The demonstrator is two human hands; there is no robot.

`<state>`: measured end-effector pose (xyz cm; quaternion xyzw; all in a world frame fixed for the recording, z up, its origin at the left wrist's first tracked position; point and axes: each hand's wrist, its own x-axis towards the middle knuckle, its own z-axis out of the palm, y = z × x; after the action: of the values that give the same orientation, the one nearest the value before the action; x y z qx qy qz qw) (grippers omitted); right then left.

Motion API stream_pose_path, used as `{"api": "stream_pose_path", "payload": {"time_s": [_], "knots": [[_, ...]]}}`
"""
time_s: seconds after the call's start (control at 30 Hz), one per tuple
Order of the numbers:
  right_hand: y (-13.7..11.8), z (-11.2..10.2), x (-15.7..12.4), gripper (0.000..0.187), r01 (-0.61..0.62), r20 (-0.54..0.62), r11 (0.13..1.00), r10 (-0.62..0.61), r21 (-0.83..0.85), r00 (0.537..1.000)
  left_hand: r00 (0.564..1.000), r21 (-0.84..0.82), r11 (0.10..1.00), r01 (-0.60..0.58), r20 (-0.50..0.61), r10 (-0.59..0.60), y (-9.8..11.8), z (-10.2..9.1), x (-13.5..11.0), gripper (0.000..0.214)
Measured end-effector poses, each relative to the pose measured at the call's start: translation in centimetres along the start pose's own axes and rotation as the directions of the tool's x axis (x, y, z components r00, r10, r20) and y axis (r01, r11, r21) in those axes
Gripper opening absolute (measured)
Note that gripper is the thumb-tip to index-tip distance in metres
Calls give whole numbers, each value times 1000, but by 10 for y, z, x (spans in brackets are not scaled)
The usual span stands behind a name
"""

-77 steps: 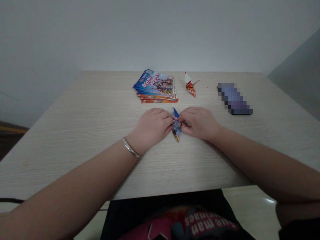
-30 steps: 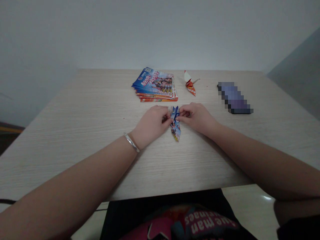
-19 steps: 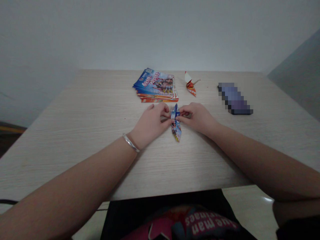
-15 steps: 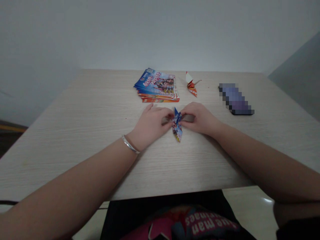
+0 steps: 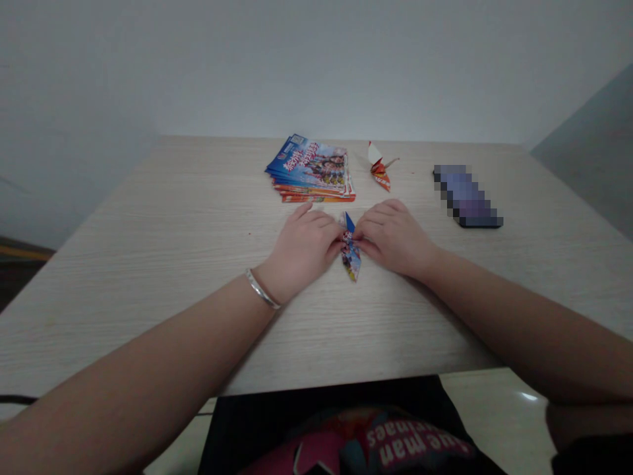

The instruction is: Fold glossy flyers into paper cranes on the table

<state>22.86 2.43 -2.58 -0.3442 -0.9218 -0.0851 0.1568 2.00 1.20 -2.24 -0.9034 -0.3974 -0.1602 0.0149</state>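
A small folded piece of printed paper [image 5: 351,256], blue and multicoloured, lies on the light wooden table [image 5: 198,224] between my hands. My left hand [image 5: 301,247], with a silver bracelet on its wrist, pinches the paper's left side with curled fingers. My right hand [image 5: 393,237] pinches its right side in the same way. The paper's lower point sticks out toward me and a small blue tip shows above the fingers. Both forearms rest on the table.
A stack of printed leaflets [image 5: 311,170] lies behind my hands. A finished red and white paper crane [image 5: 379,168] stands to its right. A dark flat object [image 5: 467,196], blurred out, lies farther right. A wall runs behind the table.
Both hands have slid slightly toward me along the folded paper and closed tighter on it. The upper flaps that were spread half a second ago are pressed together.
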Motion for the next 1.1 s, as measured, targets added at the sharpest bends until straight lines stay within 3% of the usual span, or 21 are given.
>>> {"api": "stream_pose_path", "payload": {"time_s": [0.3,0.5,0.67,0.8,0.97,1.1], "knots": [[6,2,-1,13,29,-18,1000,-29,-5,999,999,60,997,-48,4,48,0,1,0,18],[-4,0,0,14,-63,35,998,62,16,997,999,85,996,-36,-25,38,2,3,1,20],[4,6,3,17,-124,97,981,110,147,989,1000,-13,1000,23,7,-23,-1,5,2,17],[10,12,6,31,-136,103,949,110,286,988,999,-142,989,32,0,-32,-6,6,2,23],[5,17,4,15,-295,30,895,303,334,952,994,-205,973,103,-6,-106,-7,7,3,26],[2,18,4,12,-327,24,877,341,353,940,984,-242,957,163,-33,-175,-5,8,1,15]]}}
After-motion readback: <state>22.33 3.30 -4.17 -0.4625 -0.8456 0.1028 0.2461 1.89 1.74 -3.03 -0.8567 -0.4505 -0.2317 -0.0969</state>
